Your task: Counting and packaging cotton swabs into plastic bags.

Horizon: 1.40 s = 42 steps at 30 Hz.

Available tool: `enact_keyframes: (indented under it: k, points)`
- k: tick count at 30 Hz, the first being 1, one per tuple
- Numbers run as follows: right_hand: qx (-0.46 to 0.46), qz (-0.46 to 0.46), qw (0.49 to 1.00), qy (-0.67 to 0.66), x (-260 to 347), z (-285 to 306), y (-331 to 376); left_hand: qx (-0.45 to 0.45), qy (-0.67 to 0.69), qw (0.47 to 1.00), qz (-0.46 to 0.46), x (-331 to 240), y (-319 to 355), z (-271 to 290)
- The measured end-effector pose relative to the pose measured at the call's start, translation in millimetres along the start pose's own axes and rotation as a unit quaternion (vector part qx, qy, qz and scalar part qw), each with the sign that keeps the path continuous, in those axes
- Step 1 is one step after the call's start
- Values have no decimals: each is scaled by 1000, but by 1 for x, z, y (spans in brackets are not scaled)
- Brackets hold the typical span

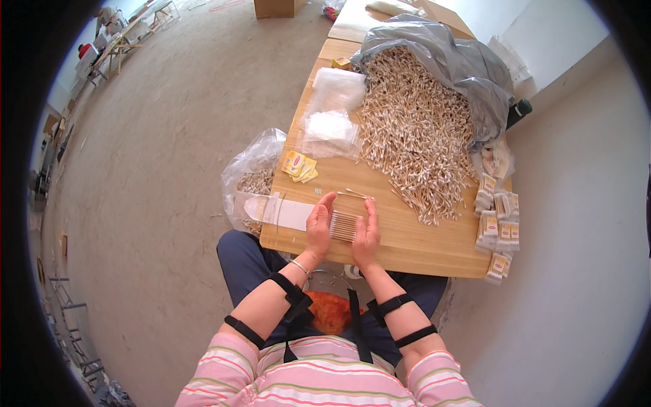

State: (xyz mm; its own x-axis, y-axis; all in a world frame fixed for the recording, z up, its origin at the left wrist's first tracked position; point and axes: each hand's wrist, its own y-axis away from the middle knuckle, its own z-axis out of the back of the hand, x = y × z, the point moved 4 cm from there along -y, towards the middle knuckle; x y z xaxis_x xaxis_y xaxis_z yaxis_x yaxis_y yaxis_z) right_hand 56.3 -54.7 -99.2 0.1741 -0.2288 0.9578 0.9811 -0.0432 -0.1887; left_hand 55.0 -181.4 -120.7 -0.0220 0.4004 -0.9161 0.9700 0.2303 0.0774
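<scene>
A neat row of cotton swabs (344, 226) lies side by side on the near edge of the wooden table. My left hand (319, 227) and my right hand (367, 233) flank it, fingers stretched out and palms facing each other, up against the swabs' ends. Whether the hands bear any of the row's weight is hard to tell. A few loose swabs (355, 194) lie at my fingertips. To the left of my left hand, a flat whitish strip (291, 213) with a clear rounded end reaches past the table's edge.
A big heap of cotton swabs (413, 129) spills from a grey plastic bag (485, 91) on the table (420, 247). Clear plastic bags (330, 129) and yellow cards (298, 165) lie left. Packed swab bundles (498, 227) line the right edge. A bag of swabs (254, 183) stands beyond the left edge.
</scene>
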Motion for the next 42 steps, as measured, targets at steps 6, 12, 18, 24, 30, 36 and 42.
enact_keyframes:
  k: [6,12,18,24,30,36,42]
  points:
    - [153,126,933,300,12,0,19,21,16,1000,3,-1,0,10]
    - [144,119,940,286,4,2,17,41,-26,999,7,2,3,6]
    - [128,82,911,383,-5,-6,16,-11,-32,999,-30,-2,4,-1]
    - [178,92,887,416,8,-4,23,-17,10,1000,-16,3,3,5]
    - [232,98,836,488,7,-9,25,21,-52,998,-27,1,2,3]
    - [258,74,814,516,16,-15,26,68,-44,997,-11,2,-2,9]
    - [270,52,818,506,19,-15,24,73,-79,994,12,-16,10,22]
